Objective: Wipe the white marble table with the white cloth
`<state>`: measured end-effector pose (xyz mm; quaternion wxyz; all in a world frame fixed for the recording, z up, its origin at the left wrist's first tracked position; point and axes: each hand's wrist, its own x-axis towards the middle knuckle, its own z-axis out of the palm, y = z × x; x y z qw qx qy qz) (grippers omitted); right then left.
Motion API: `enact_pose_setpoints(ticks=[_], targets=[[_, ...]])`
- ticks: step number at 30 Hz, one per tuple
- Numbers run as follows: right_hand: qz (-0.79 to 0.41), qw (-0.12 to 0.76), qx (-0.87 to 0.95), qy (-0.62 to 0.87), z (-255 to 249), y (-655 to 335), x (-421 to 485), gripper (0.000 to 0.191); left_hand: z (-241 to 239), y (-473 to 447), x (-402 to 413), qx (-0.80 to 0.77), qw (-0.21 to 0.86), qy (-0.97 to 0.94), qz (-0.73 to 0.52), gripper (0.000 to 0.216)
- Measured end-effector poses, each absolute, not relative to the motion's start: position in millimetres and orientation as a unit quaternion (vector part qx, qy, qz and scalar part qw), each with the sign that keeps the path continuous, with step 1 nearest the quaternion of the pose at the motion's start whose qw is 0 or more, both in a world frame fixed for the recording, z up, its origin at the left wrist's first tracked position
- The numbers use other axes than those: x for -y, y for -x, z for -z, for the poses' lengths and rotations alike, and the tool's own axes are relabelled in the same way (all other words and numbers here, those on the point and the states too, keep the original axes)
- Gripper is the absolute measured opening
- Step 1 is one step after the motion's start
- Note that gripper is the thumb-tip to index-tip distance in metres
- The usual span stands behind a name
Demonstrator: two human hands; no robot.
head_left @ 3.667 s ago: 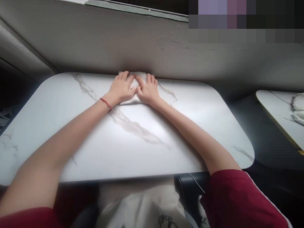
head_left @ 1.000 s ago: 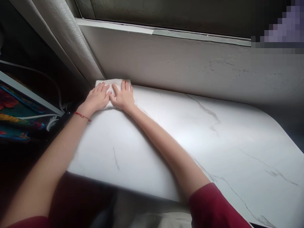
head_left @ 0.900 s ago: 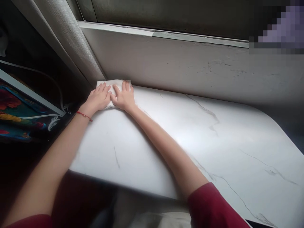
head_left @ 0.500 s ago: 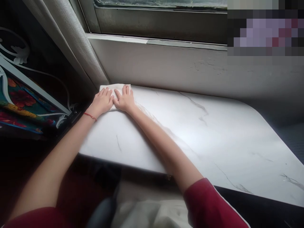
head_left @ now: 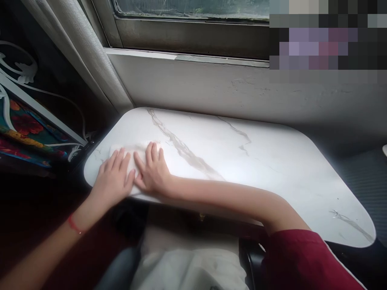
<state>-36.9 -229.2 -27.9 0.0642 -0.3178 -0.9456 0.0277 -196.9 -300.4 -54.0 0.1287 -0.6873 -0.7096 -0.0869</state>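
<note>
Left hand and right hand lie together, fingers spread flat, gripping nothing, pressing a white cloth beneath them onto a marble table. Likely mid-wipe; the edge just behind the palms demands care.

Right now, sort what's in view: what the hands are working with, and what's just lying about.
In use: left hand, right hand, both flat on the cloth; table under it.
Lying about: curtain, window, patterned fabric at left.
</note>
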Motion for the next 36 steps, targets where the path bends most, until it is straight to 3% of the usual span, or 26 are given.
enact_pose_setpoints(ticks=[10, 19, 25, 36], targets=[[-0.037, 0.085, 0.932, 0.35, 29.8, 17.8, 202.8, 0.072, 46.9, 176.1, 258.3, 0.7, 0.113, 0.704, 0.025, 0.071], [-0.022, 0.087, 0.893, 0.441, 37.4, 2.1, 107.8, 0.067, 41.6, 159.2, 132.2, 0.666, 0.074, 0.742, 0.013, 0.067], [-0.03, 0.142, 0.855, 0.497, 49.1, -4.0, 45.7, 0.065, 42.3, 146.0, 54.4, 0.648, 0.046, 0.76, 0.032, 0.065], [-0.021, 0.166, 0.822, 0.545, 62.8, 1.9, 13.8, 0.067, 45.4, 148.9, 18.8, 0.636, 0.019, 0.769, 0.064, 0.063]])
